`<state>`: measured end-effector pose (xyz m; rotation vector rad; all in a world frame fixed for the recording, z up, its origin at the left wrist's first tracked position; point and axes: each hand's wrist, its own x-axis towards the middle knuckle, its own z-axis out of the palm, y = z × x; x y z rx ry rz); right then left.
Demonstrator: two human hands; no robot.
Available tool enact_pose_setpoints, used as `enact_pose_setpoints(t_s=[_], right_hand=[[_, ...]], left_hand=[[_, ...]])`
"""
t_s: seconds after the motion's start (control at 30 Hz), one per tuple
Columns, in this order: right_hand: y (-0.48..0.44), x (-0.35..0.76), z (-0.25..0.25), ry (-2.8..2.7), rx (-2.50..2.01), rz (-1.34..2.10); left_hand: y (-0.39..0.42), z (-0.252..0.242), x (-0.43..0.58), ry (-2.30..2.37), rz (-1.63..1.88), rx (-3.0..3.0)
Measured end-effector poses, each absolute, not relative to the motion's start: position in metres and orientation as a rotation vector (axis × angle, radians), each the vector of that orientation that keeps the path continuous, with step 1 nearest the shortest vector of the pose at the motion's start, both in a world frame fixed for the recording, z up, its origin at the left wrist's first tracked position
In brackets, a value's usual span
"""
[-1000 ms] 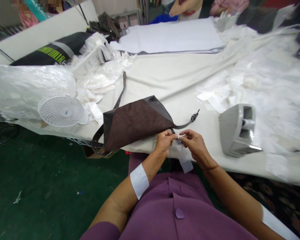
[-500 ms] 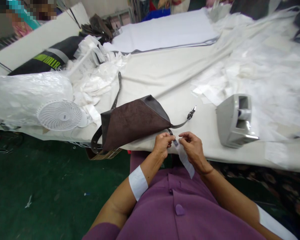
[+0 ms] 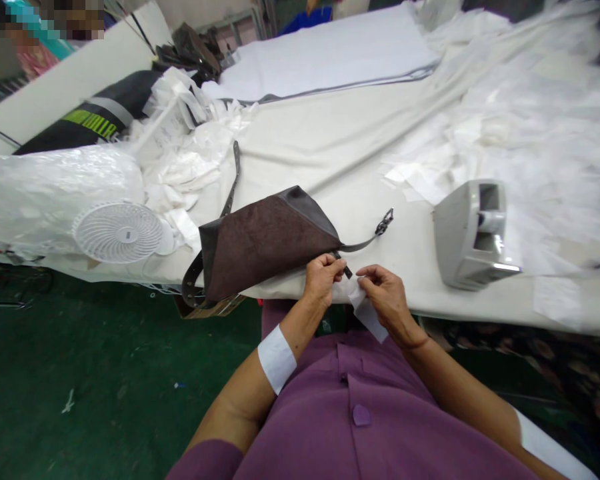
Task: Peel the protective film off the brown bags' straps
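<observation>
A dark brown bag (image 3: pixel 270 243) with grey-black corner panels lies tilted on the table near its front edge. At the bag's right end, my left hand (image 3: pixel 322 280) pinches a short dark strap (image 3: pixel 349 272) whose tip sticks out past the fingers. My right hand (image 3: pixel 386 299), just to the right, has its thumb and forefinger closed on a thin white paper strip (image 3: pixel 370 319) that hangs down toward my lap. A small gap parts the strap tip from the right fingertips. Above them, a strap with a metal buckle (image 3: pixel 384 223) extends from the bag.
A grey tape dispenser (image 3: pixel 473 237) stands on the right, beside a spread of white paper scraps (image 3: pixel 530 147). To the left are a white fan (image 3: pixel 120 232) and clear plastic wrapping (image 3: pixel 55 193). White sheets (image 3: pixel 325 53) lie at the back of the cloth-covered table (image 3: pixel 300 140).
The paper strip, earlier against the strap's tip, now hangs apart from it in my right hand. My left hand has shifted slightly up, still pinching the strap.
</observation>
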<state>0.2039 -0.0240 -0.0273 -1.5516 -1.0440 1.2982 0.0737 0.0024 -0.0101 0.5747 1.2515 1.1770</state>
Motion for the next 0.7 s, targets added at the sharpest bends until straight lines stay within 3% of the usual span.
enact_pose_setpoints(t_s=[0.7], right_hand=[[-0.03, 0.21, -0.015, -1.429, -1.583, 0.998]], left_hand=[[0.008, -0.008, 0.083, 1.269, 1.283, 0.61]])
